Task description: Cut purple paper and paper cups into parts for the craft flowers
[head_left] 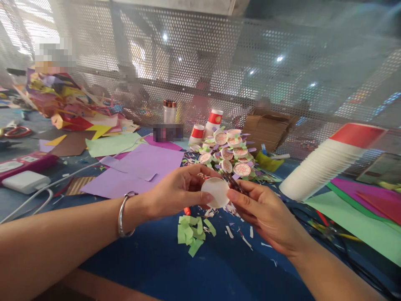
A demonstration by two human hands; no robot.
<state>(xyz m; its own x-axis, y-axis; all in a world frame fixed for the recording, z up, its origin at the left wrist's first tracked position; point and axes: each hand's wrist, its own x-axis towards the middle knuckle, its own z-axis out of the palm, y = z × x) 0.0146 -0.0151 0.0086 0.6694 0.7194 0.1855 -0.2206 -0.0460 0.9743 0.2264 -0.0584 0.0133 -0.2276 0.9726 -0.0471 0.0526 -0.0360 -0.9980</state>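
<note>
In the head view my left hand (191, 188) pinches a round white paper disc (216, 192) between thumb and fingers, its plain face toward me. My right hand (257, 205) is closed around dark scissors (234, 183), whose handles are mostly hidden by the fingers; its thumb meets the disc's right edge. Just beyond both hands is a heap of paper-cup pieces (227, 154) with red-patterned round faces and green and purple strips. Below the disc, light green paper strips (192, 232) lie in a small pile on the blue table (175, 271).
Purple paper sheets (156, 161) lie left, near a white charger (26, 182) and its cable. A tilted stack of paper cups (326, 167) stands right, beside coloured sheets (354, 221). A perforated metal screen (200, 54) closes off the back. White scraps (246, 240) litter the middle.
</note>
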